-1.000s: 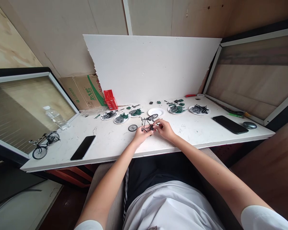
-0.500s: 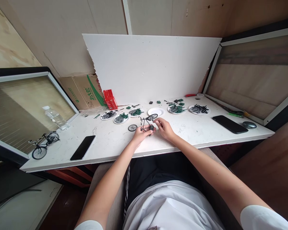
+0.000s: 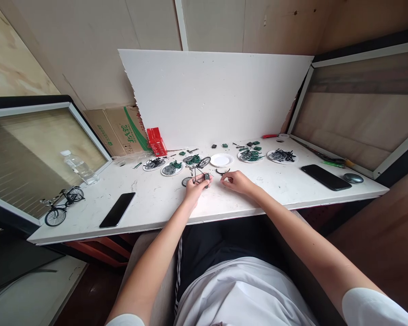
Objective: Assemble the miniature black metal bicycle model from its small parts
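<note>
My left hand (image 3: pixel 194 191) grips a small model bicycle (image 3: pixel 197 171), its thumb pressed on a dark blocky part. One spoked wheel sits at the far upper end of the frame. A loose wheel (image 3: pixel 186 181) lies on the tabletop just behind that hand, partly covered. To the right, my right hand (image 3: pixel 237 182) is apart from the model, fingers curled with the tips together. Whatever is in that pinch is too small to make out. A thin dark curved piece (image 3: pixel 222 172) shows just beyond the fingertips; I cannot tell whether they touch it.
Paper plates of dark and green parts (image 3: pixel 172 168) line the back, around a white plate (image 3: pixel 221 160). A finished model bicycle (image 3: pixel 64 204) and a phone (image 3: pixel 117 209) are at left. Another phone (image 3: pixel 325 176) and a mouse (image 3: pixel 353 177) lie right. A red box (image 3: pixel 156 141) stands behind.
My left hand has carried the model bicycle a little left. My right hand has drawn away from its wheel to the right, and the dark curved piece now shows between them.
</note>
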`<state>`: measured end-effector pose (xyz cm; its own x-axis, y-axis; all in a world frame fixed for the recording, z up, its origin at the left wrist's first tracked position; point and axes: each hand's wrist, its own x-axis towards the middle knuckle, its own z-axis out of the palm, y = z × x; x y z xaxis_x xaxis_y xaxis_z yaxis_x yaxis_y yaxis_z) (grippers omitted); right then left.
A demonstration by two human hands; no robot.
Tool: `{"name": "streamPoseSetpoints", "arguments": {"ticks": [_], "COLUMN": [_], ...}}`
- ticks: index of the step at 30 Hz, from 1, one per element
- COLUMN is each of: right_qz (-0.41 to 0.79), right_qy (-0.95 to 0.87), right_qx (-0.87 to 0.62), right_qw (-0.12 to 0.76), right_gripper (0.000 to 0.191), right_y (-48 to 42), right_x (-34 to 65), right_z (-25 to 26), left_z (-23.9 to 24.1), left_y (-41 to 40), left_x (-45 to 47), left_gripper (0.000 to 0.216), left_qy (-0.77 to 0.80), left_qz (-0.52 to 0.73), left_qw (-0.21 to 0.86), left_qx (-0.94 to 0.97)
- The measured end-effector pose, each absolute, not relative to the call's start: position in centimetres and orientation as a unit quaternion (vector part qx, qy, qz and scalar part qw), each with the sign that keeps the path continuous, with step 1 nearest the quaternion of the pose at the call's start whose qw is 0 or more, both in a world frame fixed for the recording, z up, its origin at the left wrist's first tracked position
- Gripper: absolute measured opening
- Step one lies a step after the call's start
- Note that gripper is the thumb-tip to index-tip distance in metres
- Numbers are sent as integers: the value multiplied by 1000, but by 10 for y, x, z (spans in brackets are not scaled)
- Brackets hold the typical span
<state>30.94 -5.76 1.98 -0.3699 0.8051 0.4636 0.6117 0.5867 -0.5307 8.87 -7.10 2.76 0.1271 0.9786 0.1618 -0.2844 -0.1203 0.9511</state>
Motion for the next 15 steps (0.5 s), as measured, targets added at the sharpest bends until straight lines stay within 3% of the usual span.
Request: {"name": "streamPoseSetpoints", "arguments": {"ticks": [7, 15], "right_qz": [102, 60], "right_qy": [-841, -843], "right_qx": [-460, -469], "right_qw": [267, 257], "right_gripper": [14, 8], "right_y": [-62, -65], "right_x": [316, 309], "right_z": [30, 27], "left_z": [22, 22], "left_y": [-65, -66], "left_x": [88, 89], "left_gripper": [31, 31], "left_qy": [363, 360], "left_qz": [579, 578], "left_qw": [551, 555], "left_qx": [479, 478]}}
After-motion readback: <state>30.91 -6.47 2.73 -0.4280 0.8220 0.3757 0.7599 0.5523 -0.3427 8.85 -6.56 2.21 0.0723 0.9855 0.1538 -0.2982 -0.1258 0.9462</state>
